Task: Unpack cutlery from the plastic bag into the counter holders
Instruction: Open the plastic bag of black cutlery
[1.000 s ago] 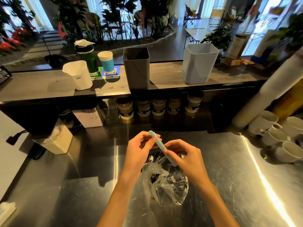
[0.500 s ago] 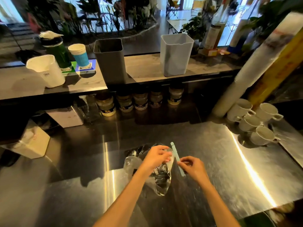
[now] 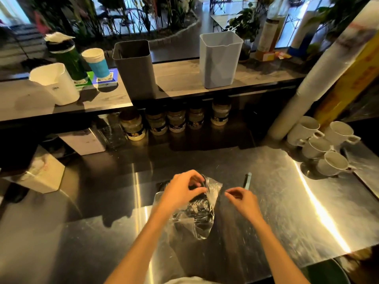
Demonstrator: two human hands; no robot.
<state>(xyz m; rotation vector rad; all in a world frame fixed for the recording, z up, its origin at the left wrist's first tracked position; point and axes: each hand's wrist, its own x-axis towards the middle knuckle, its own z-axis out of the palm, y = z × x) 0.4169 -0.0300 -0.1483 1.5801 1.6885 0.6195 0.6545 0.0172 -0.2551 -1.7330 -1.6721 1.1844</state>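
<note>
One left hand [image 3: 181,190] hides the plastic bag [image 3: 196,218] mouth.

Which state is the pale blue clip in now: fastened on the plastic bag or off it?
Off. The clip lies alone on the steel counter, right of the plastic bag, beyond the right hand; the left hand holds the bag's mouth.

Steel worktop [image 3: 266,212] glares under a wooden shelf [image 3: 184,78] — potted plants [image 3: 143,15] and bright windows behind
</note>
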